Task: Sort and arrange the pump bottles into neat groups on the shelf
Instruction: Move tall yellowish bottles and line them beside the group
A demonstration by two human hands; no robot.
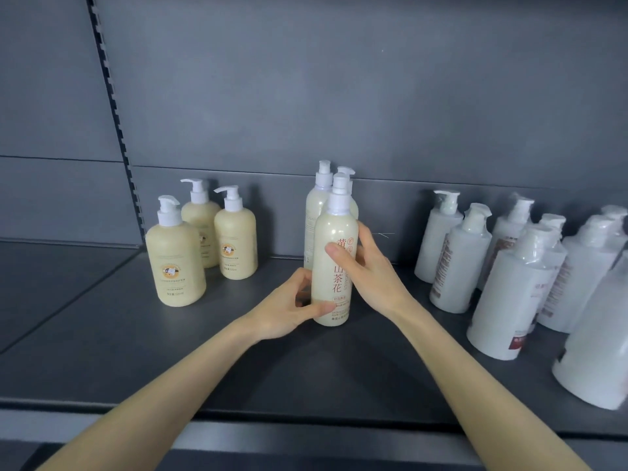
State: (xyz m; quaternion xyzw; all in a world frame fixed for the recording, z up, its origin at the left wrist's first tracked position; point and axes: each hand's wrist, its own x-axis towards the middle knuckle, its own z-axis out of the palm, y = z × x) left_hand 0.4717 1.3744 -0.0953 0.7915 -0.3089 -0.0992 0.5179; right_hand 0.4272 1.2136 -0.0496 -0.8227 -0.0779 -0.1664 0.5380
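Observation:
A tall cream pump bottle (334, 266) with red characters stands upright at the middle of the dark shelf (204, 351). My left hand (289, 305) grips its lower part and my right hand (365, 266) holds its upper body, thumb across the label. Two more tall cream bottles (316, 205) stand close behind it. On the left stand three short rounded cream pump bottles (176, 260). On the right stands a group of several white pump bottles (465, 263), some wrapped in clear film.
The shelf's grey back panel (339, 96) rises right behind the bottles. A slotted upright (115, 120) divides it from the neighbouring bay on the left. The shelf's front edge (306, 416) runs below my forearms.

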